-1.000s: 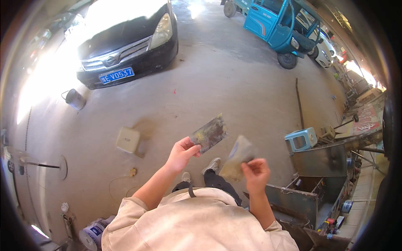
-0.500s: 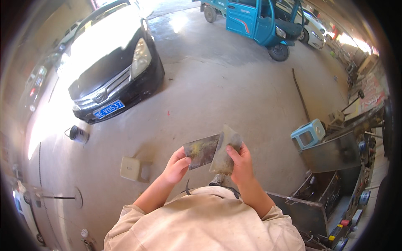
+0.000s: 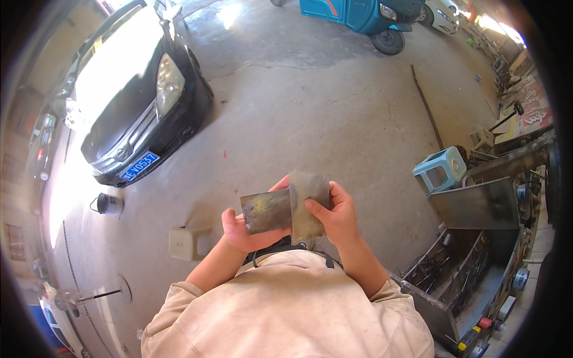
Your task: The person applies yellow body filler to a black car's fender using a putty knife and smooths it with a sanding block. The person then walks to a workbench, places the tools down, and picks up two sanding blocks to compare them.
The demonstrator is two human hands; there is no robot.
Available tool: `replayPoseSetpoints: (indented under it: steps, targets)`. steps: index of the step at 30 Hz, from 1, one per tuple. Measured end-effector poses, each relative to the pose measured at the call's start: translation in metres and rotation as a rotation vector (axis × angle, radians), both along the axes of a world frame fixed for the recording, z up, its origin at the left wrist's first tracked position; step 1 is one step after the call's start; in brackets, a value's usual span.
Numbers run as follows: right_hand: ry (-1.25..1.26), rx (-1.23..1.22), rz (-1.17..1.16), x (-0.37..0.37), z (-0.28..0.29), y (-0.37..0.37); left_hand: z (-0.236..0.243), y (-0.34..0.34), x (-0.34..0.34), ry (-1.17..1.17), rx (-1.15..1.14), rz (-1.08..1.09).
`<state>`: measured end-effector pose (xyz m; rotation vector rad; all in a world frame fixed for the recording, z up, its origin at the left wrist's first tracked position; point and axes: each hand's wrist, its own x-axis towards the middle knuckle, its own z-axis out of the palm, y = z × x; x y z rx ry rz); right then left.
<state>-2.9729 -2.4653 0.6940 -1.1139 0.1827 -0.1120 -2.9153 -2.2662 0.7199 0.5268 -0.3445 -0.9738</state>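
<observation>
My left hand (image 3: 242,231) supports a dark, thin rectangular sheet (image 3: 262,210) with yellowish smears, its fingers behind the sheet and the thumb raised off its left edge. In my right hand (image 3: 338,218) is a grey-tan, worn-looking sheet (image 3: 303,219), pinched with the thumb on its face and the fingers behind. The tan sheet overlaps the right end of the dark one. What both sheets are made of I cannot make out. They are held in front of my waist, above the concrete floor.
A black car (image 3: 137,113) stands at the far left, with a dark bucket (image 3: 110,204) near it. A beige stool (image 3: 184,243) is left of me. To the right are a blue stool (image 3: 440,169) and an open metal box (image 3: 444,298). A blue three-wheeler (image 3: 358,17) is beyond.
The sheets have come together and overlap more, the dark one now nearly level. My left thumb has lifted off the dark sheet, and its fingers have slid behind. The view has shifted.
</observation>
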Motion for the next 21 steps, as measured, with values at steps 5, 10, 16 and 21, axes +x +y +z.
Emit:
replayPoseSetpoints:
  steps: [5, 10, 16, 21]
  targets:
    - [0.0, 0.037, -0.052, 0.046, 0.007, -0.02, -0.008, -0.022, 0.056, -0.045, -0.017, 0.028]
    - [0.04, 0.014, -0.169, 0.107, 0.021, -0.033, -0.006, -0.04, 0.144, -0.168, 0.011, -0.022]
    - [0.101, -0.146, -0.209, 0.194, 0.046, -0.031, -0.012, -0.052, 0.233, -0.27, -0.103, 0.008]
    - [0.119, -0.281, -0.306, 0.253, 0.037, -0.021, -0.019, -0.049, 0.29, -0.215, -0.046, -0.064]
